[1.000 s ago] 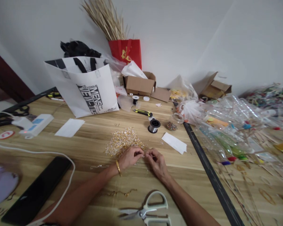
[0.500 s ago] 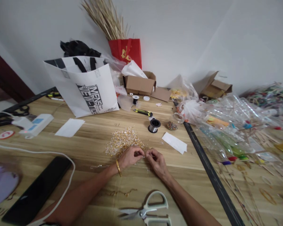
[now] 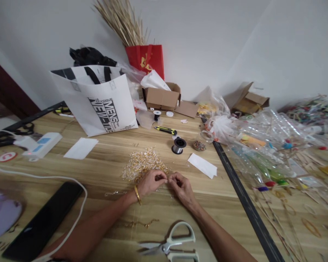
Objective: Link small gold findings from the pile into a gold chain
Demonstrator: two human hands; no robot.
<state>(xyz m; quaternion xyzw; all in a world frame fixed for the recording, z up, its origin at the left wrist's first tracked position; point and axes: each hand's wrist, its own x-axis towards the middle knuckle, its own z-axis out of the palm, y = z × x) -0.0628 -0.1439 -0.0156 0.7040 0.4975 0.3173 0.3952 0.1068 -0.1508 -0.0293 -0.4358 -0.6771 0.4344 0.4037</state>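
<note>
One loose pile of tiny gold-and-clear beads (image 3: pixel 142 163) is lying mid-frame; beside it, left hand (image 3: pixel 151 181) and right hand (image 3: pixel 183 187) are facing each other, fingertips pinched, contents indiscernible.

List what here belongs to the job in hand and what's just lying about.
Probably the job's:
pile of gold and clear bead-like pieces, against the left hand
scissors, between the forearms
possibly the wire spool

Seemingly just lying about:
white tote bag
power strip
red bag
clear plastic bottles
</note>
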